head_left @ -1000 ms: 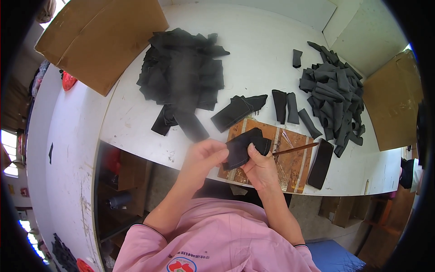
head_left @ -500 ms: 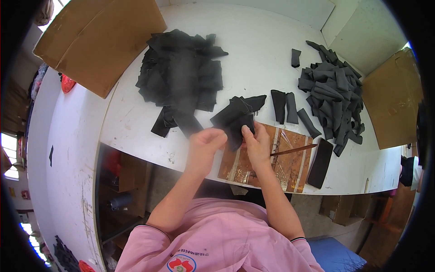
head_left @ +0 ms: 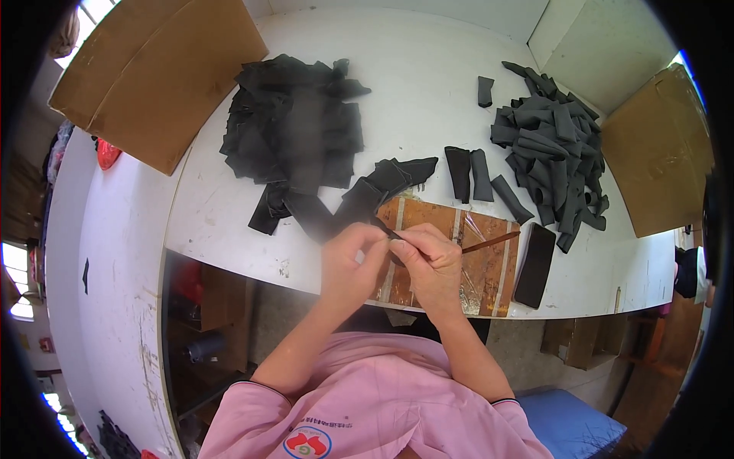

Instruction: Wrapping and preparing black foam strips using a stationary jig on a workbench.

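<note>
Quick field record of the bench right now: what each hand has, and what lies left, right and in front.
left hand: pinching a black fabric piece at the table's near edge
right hand: closed on the same piece, fingers meeting the left hand
under hands: brown board with a thin stick across it
left pile: flat black pieces
right pile: rolled black pieces
beside board: dark phone
corners: cardboard sheets

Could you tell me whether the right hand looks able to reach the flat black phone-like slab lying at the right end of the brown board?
Probably yes. The right hand is pinching a black piece together with the left hand, but the slab lies uncovered just to its right, with only the board and a thin stick between.
</note>
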`<state>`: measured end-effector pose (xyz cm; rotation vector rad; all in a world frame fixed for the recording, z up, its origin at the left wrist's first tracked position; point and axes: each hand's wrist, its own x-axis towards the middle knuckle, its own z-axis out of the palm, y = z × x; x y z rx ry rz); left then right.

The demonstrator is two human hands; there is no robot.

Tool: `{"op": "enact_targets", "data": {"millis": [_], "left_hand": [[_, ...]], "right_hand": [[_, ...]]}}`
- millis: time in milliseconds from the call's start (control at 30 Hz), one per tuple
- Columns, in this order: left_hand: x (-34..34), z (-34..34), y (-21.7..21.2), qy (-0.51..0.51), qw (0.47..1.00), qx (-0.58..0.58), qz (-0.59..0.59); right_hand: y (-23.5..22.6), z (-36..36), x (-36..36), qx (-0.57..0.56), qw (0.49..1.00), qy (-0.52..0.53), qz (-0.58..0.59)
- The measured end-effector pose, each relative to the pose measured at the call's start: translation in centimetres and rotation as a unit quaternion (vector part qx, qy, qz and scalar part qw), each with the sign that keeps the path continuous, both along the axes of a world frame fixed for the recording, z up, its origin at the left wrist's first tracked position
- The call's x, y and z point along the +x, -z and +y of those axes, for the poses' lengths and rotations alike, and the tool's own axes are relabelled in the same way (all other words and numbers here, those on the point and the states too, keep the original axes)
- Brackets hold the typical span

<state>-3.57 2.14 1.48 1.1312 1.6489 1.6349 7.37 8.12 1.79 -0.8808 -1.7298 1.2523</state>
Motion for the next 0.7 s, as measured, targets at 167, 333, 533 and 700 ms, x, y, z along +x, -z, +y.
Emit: {"op": "enact_targets", "data": {"millis": [167,333,533,700], "left_hand": [[2.0,-0.3,0.5,-0.134,0.98,0.019,0.149],[2.1,-1.2,-0.5,-0.074,0.982,-0.003,-0.171],[1.7,-1.9,-0.1,0.02,0.963,-0.008,-0.269],[2.3,-2.3,0.2,0.046,0.961,-0.011,-0.273]], "right_hand": [[-0.9,-1.3,-0.1,0.11,0.992,0.043,-0.052],[-1.0,-2.0,0.5,0.084,0.993,0.056,-0.068],[0.1,-2.6,1.3,-0.089,0.995,0.043,0.015],[0.3,-3.2,2.1,-0.059,0.998,0.039,-0.002]]}}
